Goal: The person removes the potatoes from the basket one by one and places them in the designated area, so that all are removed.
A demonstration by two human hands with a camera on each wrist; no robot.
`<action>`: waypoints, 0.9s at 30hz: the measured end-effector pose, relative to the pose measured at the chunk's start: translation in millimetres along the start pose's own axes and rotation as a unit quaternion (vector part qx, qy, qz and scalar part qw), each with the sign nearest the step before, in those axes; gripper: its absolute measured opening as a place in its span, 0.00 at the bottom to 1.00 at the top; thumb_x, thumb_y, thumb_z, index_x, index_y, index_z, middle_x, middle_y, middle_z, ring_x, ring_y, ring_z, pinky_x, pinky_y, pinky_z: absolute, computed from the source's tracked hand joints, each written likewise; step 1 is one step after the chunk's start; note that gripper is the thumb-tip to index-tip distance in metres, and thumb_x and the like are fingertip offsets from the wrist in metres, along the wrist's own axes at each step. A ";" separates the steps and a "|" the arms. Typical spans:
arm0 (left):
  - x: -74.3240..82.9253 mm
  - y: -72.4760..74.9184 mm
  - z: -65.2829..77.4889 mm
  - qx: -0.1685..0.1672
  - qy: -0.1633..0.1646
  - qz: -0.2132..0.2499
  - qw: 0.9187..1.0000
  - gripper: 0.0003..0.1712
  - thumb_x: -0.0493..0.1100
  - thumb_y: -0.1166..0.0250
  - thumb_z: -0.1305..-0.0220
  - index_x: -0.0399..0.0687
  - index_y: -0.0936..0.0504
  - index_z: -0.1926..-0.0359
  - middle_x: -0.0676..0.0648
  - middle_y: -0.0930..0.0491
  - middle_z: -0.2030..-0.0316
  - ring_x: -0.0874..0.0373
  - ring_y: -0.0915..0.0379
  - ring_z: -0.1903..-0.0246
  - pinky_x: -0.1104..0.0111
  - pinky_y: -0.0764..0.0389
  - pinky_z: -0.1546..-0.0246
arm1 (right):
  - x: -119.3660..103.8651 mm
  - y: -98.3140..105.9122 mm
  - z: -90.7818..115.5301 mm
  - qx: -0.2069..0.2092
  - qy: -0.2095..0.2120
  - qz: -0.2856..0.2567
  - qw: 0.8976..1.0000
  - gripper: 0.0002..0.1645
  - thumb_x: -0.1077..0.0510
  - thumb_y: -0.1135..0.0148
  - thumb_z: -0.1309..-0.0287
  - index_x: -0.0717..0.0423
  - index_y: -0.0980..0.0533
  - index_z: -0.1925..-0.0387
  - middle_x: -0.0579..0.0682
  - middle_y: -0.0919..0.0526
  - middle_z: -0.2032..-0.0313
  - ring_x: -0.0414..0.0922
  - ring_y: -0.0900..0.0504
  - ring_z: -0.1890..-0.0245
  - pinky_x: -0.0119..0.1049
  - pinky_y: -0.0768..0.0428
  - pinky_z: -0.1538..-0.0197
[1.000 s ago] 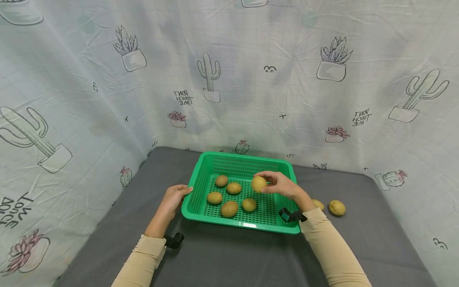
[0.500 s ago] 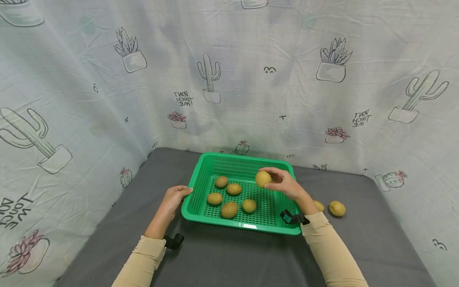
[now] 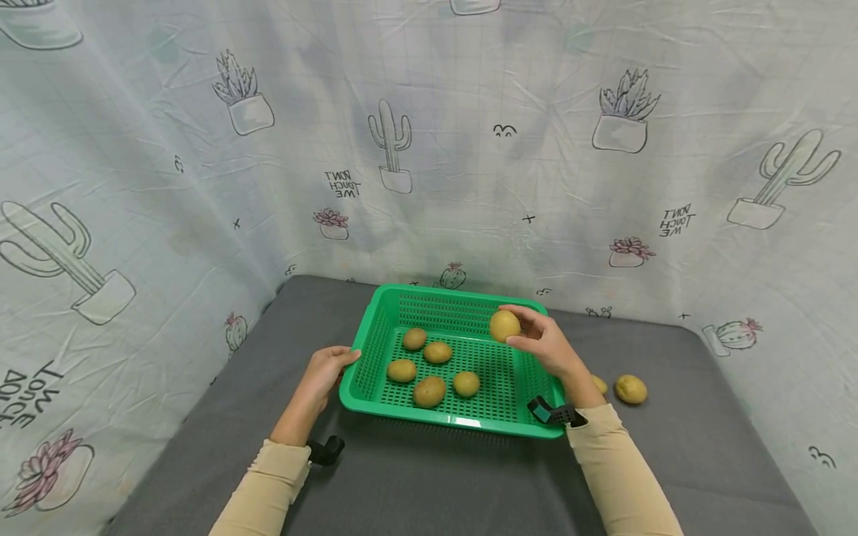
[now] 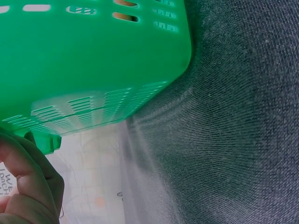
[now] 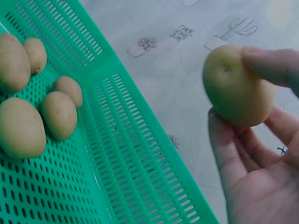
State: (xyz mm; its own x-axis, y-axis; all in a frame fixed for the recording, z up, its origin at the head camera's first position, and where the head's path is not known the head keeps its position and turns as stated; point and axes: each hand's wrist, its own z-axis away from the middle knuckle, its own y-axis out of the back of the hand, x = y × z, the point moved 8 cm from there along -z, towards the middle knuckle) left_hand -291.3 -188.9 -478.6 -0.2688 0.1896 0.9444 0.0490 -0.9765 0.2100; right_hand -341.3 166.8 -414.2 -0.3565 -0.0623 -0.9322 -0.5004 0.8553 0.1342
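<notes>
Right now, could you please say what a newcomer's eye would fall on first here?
The green basket on the gray cloth would probably come first, its left rim held by the left hand, with five potatoes inside. Next, the right hand grips another potato, raised clear of the basket. Two more potatoes lie on the cloth to the right.

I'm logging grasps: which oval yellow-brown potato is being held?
The yellow potato in the person's bare right hand; five others lie in the green perforated plastic basket, two on the grey cloth.
</notes>
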 end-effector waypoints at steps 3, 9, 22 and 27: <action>-0.8 0.2 -0.3 0.001 0.002 -0.004 1.000 0.22 0.46 0.42 0.32 0.34 0.24 0.46 0.55 0.32 0.85 0.61 0.44 0.85 0.68 0.33 0.78 | -5.5 1.5 -0.1 0.007 0.007 0.004 1.000 0.32 0.70 0.42 0.41 0.71 0.38 0.36 0.44 0.24 0.50 0.38 0.21 0.54 0.32 0.20 0.57; -0.4 0.2 0.0 0.002 -0.002 -0.007 1.000 0.22 0.46 0.42 0.32 0.33 0.24 0.45 0.55 0.34 0.86 0.60 0.44 0.85 0.68 0.34 0.79 | -19.4 6.1 0.4 0.014 0.023 0.002 1.000 0.31 0.72 0.44 0.41 0.73 0.39 0.36 0.44 0.23 0.51 0.38 0.21 0.55 0.31 0.21 0.58; 2.0 -0.5 2.1 -0.006 -0.004 -0.003 1.000 0.25 0.47 0.42 0.32 0.31 0.26 0.44 0.54 0.33 0.85 0.63 0.43 0.86 0.67 0.33 0.78 | -42.1 26.0 10.6 0.032 0.065 -0.009 0.997 0.31 0.77 0.47 0.42 0.73 0.39 0.36 0.46 0.22 0.50 0.38 0.21 0.53 0.30 0.21 0.55; 1.2 -0.6 2.0 -0.008 -0.003 -0.002 1.000 0.25 0.48 0.42 0.32 0.31 0.27 0.43 0.54 0.33 0.85 0.62 0.43 0.86 0.67 0.33 0.78 | -47.3 34.6 19.7 0.042 0.073 -0.007 0.996 0.31 0.77 0.47 0.43 0.72 0.38 0.36 0.46 0.21 0.51 0.38 0.20 0.54 0.28 0.21 0.56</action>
State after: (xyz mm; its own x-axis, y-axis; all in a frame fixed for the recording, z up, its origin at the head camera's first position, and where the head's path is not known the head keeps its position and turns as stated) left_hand -289.8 -187.8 -477.2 -0.2623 0.1940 0.9453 0.0330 -0.9772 0.2098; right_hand -326.2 209.5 -372.0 -0.4640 -0.1428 -0.8742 -0.4396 0.8939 0.0873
